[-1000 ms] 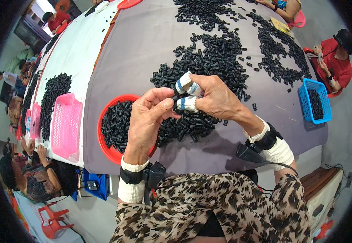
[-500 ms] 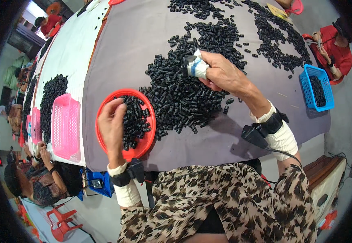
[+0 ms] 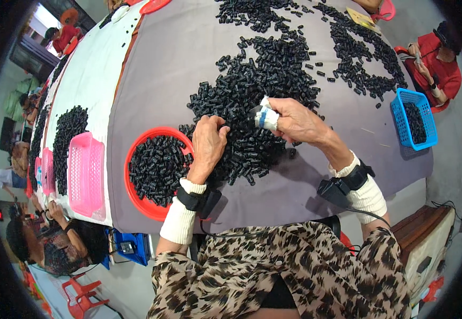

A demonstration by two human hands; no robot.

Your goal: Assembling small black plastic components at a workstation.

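Small black cylindrical plastic parts lie in a big heap (image 3: 257,80) on the grey-covered table. At the heap's near left edge is my left hand (image 3: 208,146), palm down, its fingers curled together; whatever they pinch is hidden. My right hand (image 3: 304,123) grips a small tool wrapped in white cloth with a blue stripe (image 3: 266,117), held over the right part of the heap. The tool's dark tip points left, and its kind is unclear. Left of my left hand stands a round red basin (image 3: 147,211) filled with more black parts.
A pink basket (image 3: 86,175) stands left of the basin, beside another black heap (image 3: 70,127). To the right, a blue basket (image 3: 418,139) holds black parts near the table edge. Co-workers sit along the left side and at the far right (image 3: 438,69).
My left hand has moved right, from over the red basin to the heap's edge. My right hand, with the wrapped tool, has come lower and nearer to me.
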